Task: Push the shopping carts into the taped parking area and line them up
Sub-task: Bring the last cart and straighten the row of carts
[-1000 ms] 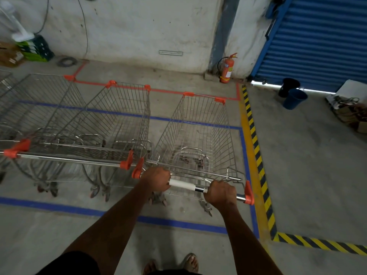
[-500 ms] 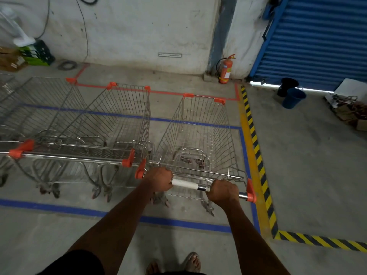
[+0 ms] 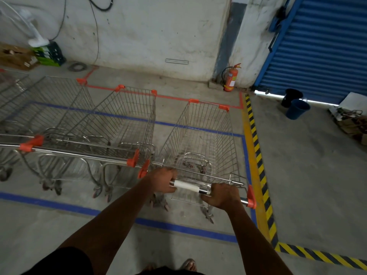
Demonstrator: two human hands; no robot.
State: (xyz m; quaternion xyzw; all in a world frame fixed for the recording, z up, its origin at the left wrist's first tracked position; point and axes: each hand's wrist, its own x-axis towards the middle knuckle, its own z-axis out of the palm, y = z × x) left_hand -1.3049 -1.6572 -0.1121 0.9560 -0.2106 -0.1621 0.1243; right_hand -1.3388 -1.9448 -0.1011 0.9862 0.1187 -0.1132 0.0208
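A wire shopping cart (image 3: 206,139) with orange corner caps stands inside the blue taped parking area (image 3: 184,228), at its right end. My left hand (image 3: 163,180) grips the left part of the cart's handle bar (image 3: 187,186). My right hand (image 3: 222,195) grips the bar's right part, near the orange end cap. To the left, two more carts (image 3: 127,124) (image 3: 49,114) stand side by side within the tape, their handles roughly level with the one I hold. A further cart shows at the left edge.
Yellow-black hazard tape (image 3: 258,155) runs along the right side of the parking area. A red fire extinguisher (image 3: 230,78) stands at the back wall. Two dark buckets (image 3: 296,106) sit before the blue roller shutter (image 3: 321,46). Boxes and a green crate (image 3: 49,53) lie far left.
The cart in my hands has rolled slightly forward and its handle has drawn closer to level with the neighbouring cart's handle. Both hands keep their grip on the bar.
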